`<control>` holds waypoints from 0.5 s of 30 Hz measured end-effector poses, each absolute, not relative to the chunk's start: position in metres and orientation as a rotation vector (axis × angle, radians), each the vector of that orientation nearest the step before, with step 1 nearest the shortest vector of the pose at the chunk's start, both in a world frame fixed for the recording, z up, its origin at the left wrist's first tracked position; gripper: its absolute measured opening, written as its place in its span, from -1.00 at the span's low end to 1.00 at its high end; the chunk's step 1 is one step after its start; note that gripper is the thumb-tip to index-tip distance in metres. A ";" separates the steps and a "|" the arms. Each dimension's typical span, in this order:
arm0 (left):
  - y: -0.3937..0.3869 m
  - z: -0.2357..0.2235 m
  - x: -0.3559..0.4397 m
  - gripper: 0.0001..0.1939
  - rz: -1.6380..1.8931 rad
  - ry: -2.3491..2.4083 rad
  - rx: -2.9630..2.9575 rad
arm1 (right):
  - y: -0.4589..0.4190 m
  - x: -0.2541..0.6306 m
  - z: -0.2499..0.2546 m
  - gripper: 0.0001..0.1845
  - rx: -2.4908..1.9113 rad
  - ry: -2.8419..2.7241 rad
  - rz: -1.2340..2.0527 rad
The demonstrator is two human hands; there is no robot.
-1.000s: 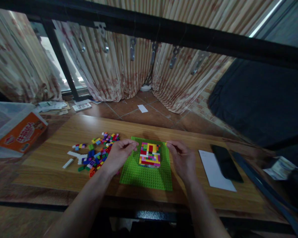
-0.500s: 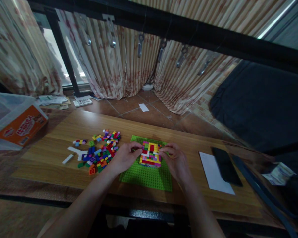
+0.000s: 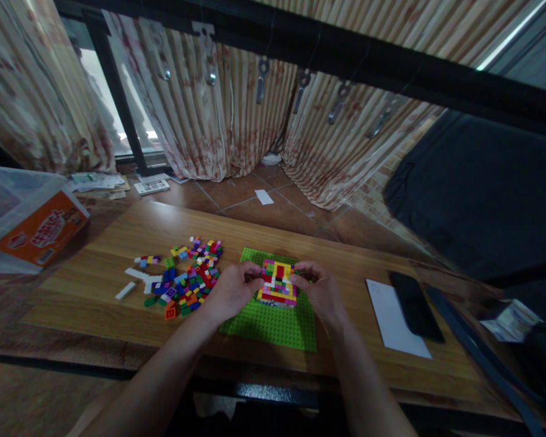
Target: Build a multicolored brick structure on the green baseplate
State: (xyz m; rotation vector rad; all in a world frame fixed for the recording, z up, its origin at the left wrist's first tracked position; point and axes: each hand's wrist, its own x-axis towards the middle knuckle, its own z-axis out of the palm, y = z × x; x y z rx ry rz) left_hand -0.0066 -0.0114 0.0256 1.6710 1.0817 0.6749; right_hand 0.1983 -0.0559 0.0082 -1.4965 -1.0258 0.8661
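A many-coloured block built from toy bricks stands on a green studded baseplate at the middle of the table. My left hand grips its left side, with the thumb against the upper edge and the fingers curled at the far corner. On the opposite side my right hand holds it too, its thumb reaching onto the top and its fingers bent behind. The fingertips are partly hidden. Red, yellow, white and pink bricks show on the block's top.
Left of the baseplate lies a heap of loose bricks, near a white long brick. A white sheet and a black phone lie to the right on the wooden table. A clear plastic bin stands far left.
My right thumb has moved further in over the top of the block, and the right fingers have closed in at its far corner. My left hand has barely shifted.
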 end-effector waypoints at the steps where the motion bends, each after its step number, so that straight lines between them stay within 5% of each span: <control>1: -0.012 0.026 -0.006 -0.84 0.680 1.087 1.656 | -0.055 0.197 0.008 -0.58 -1.474 -0.987 0.901; 15: -0.006 0.026 -0.012 -0.83 0.648 1.055 1.659 | -0.056 0.196 0.012 -0.54 -1.335 -0.752 1.119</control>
